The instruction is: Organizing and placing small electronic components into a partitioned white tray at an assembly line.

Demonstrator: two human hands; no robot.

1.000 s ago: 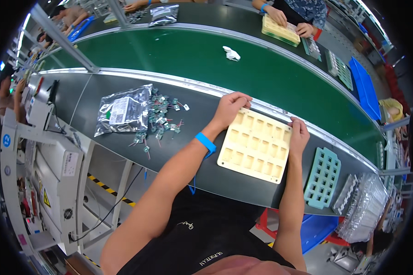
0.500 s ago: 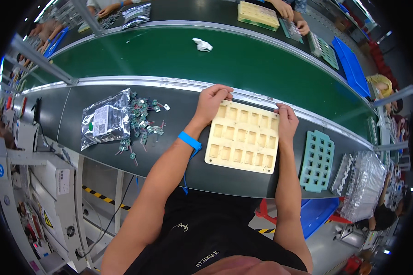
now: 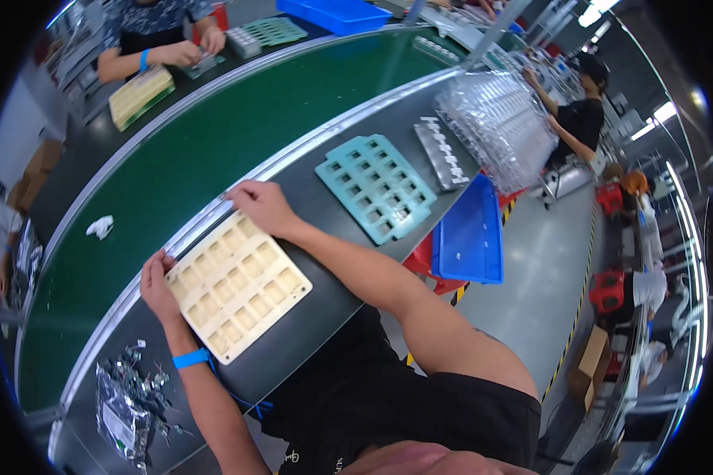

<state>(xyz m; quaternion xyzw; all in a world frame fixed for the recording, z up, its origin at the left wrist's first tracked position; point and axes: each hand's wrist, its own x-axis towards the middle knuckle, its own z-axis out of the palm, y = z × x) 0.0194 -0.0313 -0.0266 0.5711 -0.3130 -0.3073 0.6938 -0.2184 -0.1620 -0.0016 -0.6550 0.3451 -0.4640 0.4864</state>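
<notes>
A cream tray (image 3: 238, 286) with rows of square pockets lies on the dark bench, its pockets looking bare. My left hand (image 3: 158, 286), a blue strap on its wrist, is closed around the tray's far left corner. At the far right corner my right hand (image 3: 263, 207) grips the edge with curled fingers. Both hands' fingertips are partly hidden. To the right of the tray lies a teal tray (image 3: 376, 188) with square holes. Small green circuit boards with wires (image 3: 146, 381) are heaped at lower left, beside a silver plastic bag (image 3: 123, 423).
Beyond the bench's metal rail runs a green conveyor belt (image 3: 238, 131) carrying a crumpled white scrap (image 3: 101, 227). Farther right are a notched metal strip (image 3: 442, 154) and stacked clear plastic trays (image 3: 503, 127). A blue bin (image 3: 469, 233) stands below the bench edge. A co-worker (image 3: 162, 51) works across the belt.
My view has swung to the right, so the bench now runs diagonally and the blue bin shows fully. Both hands remain at the cream tray's far corners.
</notes>
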